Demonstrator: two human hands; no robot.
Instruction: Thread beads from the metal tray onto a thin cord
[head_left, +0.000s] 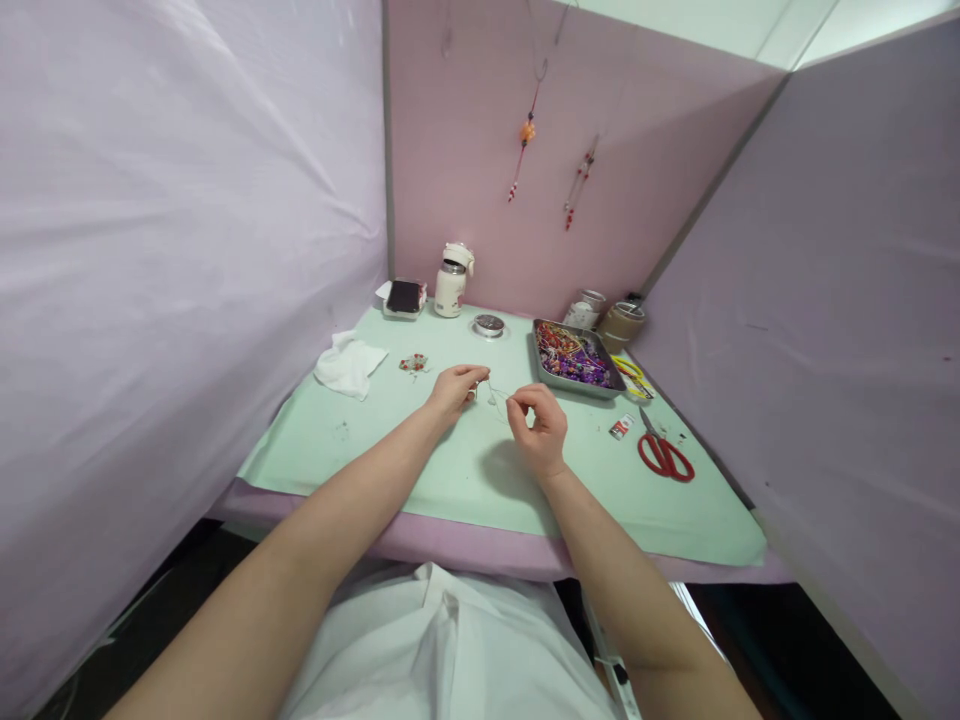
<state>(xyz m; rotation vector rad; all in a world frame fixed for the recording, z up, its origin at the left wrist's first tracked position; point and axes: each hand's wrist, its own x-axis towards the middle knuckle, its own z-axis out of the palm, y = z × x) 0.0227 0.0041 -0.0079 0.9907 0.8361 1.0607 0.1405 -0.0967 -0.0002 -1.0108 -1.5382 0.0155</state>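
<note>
Between my two hands runs a thin, pale thread [496,391] with a loose loop in it, above the green tabletop. My left hand [456,390] is closed, its thumb and forefinger pinching one part of the thread. In a pinch too, my right hand [538,425] is raised a little off the table and holds the other part. Any small bead on the thread is too tiny to make out. A little pile of red and clear beads [413,364] lies left of my left hand. Right of my hands stands a metal tray [581,390] heaped with purple, red and orange beaded strands.
Red-handled scissors [666,457], a small red-and-white packet [622,427] and a yellow-handled tool [632,371] lie at right. A thread spool [488,326], a cream bottle [450,288] and jars [621,325] stand behind. A white cloth [349,366] lies left. Beaded strings [528,132] hang at the back.
</note>
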